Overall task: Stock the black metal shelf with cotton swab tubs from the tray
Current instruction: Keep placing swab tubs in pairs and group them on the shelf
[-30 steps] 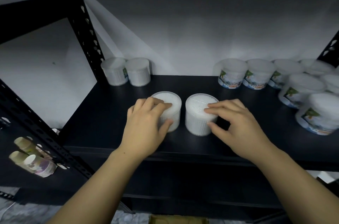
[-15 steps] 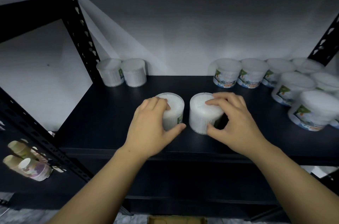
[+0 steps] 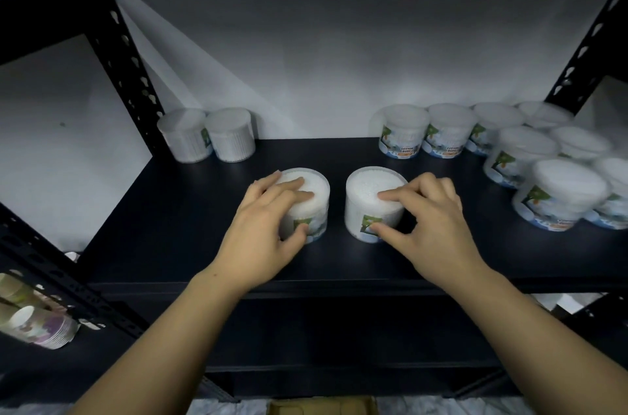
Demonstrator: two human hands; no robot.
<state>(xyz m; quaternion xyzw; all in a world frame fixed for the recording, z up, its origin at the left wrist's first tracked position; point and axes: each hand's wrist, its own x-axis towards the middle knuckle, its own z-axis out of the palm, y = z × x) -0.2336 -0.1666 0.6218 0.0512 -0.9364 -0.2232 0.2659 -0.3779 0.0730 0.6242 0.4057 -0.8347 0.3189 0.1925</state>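
A person's left hand (image 3: 263, 227) and right hand (image 3: 430, 226) each grip 1 cotton swab tub, the left tub (image 3: 307, 202) and right tub (image 3: 368, 197), standing mid-shelf (image 3: 204, 210). They appear to be turning labels forward. Next: slide them back. 2 tubs (image 3: 207, 135) stand rear-left, a cluster (image 3: 509, 156) right; nothing blocks.

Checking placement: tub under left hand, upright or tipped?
Upright. The tub stands on the shelf, round lid facing up, left hand gripping it.
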